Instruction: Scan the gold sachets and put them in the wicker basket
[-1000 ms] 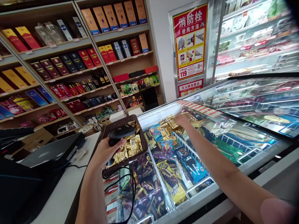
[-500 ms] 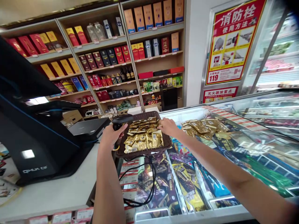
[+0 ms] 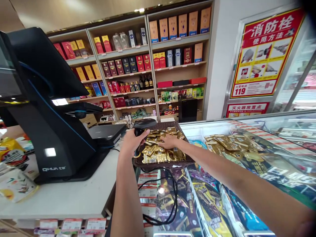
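Observation:
A dark brown woven basket point(image 3: 181, 163) full of small gold foil packets point(image 3: 158, 154) rests at the counter's edge, partly over the glass freezer top. My left hand point(image 3: 132, 143) is closed around the handle of a black barcode scanner point(image 3: 145, 123) at the basket's left side; the thumb points right and most fingers are hidden. My right hand point(image 3: 169, 142) lies on the gold packets near the middle of the basket, fingers stretched out and touching them. A black cable point(image 3: 175, 197) loops down in front of the basket.
Left on the white counter point(image 3: 81, 194) stands a black register terminal point(image 3: 61, 141). The glass-topped freezer point(image 3: 209, 210) holds bagged ice creams, and more gold packets point(image 3: 232, 144) lie on it to the right. Shelves point(image 3: 130, 74) of boxed goods line the back wall.
My right hand has moved left from the basket's right rim onto the packets. My left hand stays at the scanner. The view has turned left, so everything appears further right.

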`<state>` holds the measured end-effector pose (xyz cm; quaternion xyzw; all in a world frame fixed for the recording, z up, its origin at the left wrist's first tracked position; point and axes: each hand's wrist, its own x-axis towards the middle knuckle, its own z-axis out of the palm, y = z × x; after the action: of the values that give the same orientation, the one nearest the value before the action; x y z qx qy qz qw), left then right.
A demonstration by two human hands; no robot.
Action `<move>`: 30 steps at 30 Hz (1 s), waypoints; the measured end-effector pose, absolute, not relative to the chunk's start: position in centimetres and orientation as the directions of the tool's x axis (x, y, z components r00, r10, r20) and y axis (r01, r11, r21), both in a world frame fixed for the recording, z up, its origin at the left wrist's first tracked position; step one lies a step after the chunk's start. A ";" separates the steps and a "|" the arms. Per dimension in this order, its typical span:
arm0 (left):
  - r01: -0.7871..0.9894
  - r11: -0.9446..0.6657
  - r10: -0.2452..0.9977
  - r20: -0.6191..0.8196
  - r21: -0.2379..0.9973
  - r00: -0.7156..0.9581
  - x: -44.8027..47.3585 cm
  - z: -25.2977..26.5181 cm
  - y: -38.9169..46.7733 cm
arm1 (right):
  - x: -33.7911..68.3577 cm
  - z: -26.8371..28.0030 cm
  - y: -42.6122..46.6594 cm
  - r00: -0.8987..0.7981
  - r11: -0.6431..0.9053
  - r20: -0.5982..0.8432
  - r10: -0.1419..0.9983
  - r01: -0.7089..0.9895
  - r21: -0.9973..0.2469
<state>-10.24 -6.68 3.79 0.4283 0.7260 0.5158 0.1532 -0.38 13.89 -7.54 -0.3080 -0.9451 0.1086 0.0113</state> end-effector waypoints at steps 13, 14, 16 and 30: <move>0.533 0.086 0.838 0.229 0.841 -0.496 -9.5 3.5 -5.7 | 5.1 -5.6 7.6 -0.742 0.719 0.058 0.668 0.623 -0.310; 0.538 0.092 0.838 0.226 0.838 -0.496 -9.4 3.5 -5.6 | 4.7 -5.9 7.5 -0.721 0.702 0.058 0.690 0.648 -0.296; 0.542 0.095 0.840 0.225 0.835 -0.494 -9.2 3.4 -5.5 | 3.9 -6.5 7.3 -0.703 0.689 0.068 0.708 0.666 -0.288; 0.555 0.048 0.873 0.235 0.831 -0.427 -6.1 3.5 -4.2 | 13.2 -6.5 11.8 -0.477 0.320 0.140 0.868 0.322 -0.891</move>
<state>-6.09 -4.20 3.50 0.5076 0.7034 0.4675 0.1704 13.19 11.84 -6.46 -0.3984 -0.7465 0.4254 0.3208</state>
